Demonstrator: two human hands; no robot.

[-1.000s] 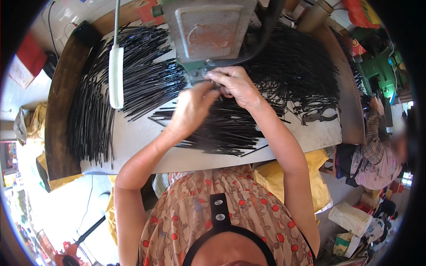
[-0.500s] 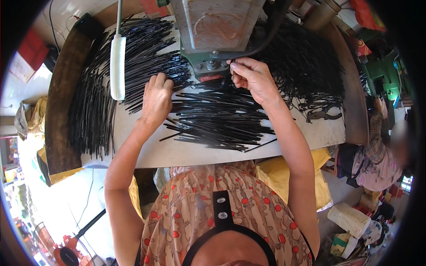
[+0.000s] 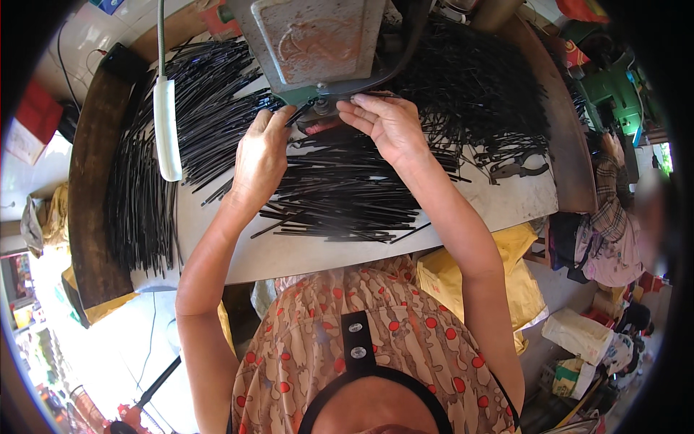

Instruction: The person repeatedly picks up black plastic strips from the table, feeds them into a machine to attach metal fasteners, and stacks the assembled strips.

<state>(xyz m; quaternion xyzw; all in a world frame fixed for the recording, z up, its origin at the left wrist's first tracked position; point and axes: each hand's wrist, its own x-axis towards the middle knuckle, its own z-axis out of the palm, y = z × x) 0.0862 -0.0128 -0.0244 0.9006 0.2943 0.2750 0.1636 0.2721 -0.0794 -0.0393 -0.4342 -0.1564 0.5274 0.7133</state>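
A green and grey bench machine (image 3: 318,43) stands at the far middle of the worktable, a reddish part low on its front. My left hand (image 3: 262,155) is at its left side, closed in a pinch on a thin black rod (image 3: 302,111) that points toward the machine. To the right of the machine's front, my right hand (image 3: 390,126) has thumb and fingers pressed together on a thin dark strip (image 3: 377,94), partly hidden by the fingers. Between my forearms lies a heap of black rods (image 3: 340,192). Another batch of black rods (image 3: 206,119) spreads out at left.
A large tangled pile of black pieces (image 3: 473,87) covers the table's right side. Dark-handled pliers (image 3: 520,168) lie at its near edge. A white lamp (image 3: 167,130) hangs at left. Curved wooden boards (image 3: 90,195) border the table. Another person (image 3: 614,239) sits at far right.
My left hand has moved up from the left rods to the machine and now holds a rod. The right hand stays beside the machine, its fingers turned more sideways. The whole view has shifted slightly.
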